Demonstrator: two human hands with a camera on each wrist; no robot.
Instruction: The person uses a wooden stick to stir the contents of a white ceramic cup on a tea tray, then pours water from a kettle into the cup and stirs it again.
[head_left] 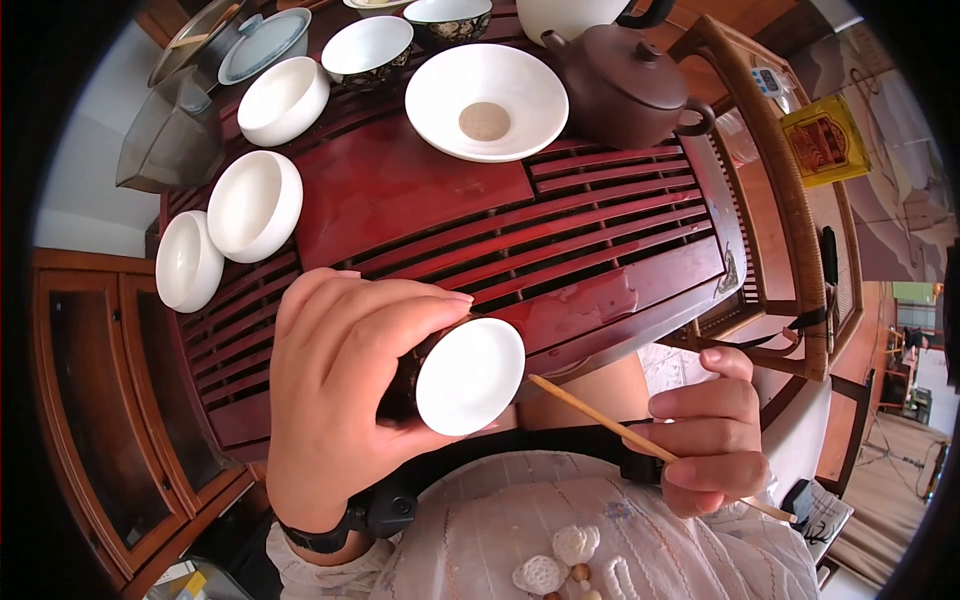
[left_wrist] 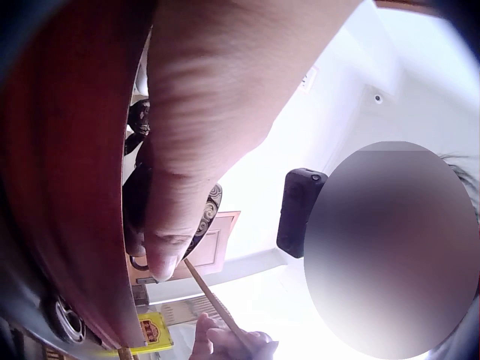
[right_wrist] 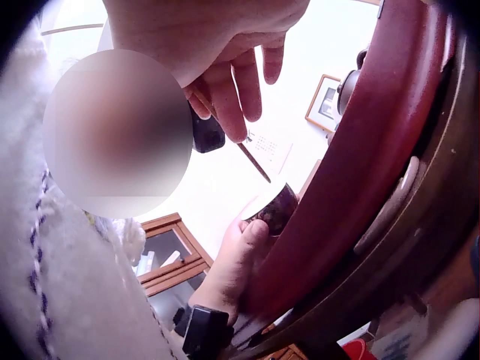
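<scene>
My left hand grips a small cup, white inside with a dark patterned outer wall, over the near edge of the tea tray. The cup is tipped so its white inside faces me; in the left wrist view its scrolled pattern shows beyond the thumb. A thin wooden stick is pinched in the fingers of my right hand, slanting up to the left. Its tip is right beside the cup's rim in the head view. The right wrist view shows the stick pointing toward the cup.
On the slatted red tea tray stand a wide white bowl and a brown teapot. Several white cups, one of them at the left, line the far and left sides. A glass pitcher stands at the far left corner. A rattan chair is at the right.
</scene>
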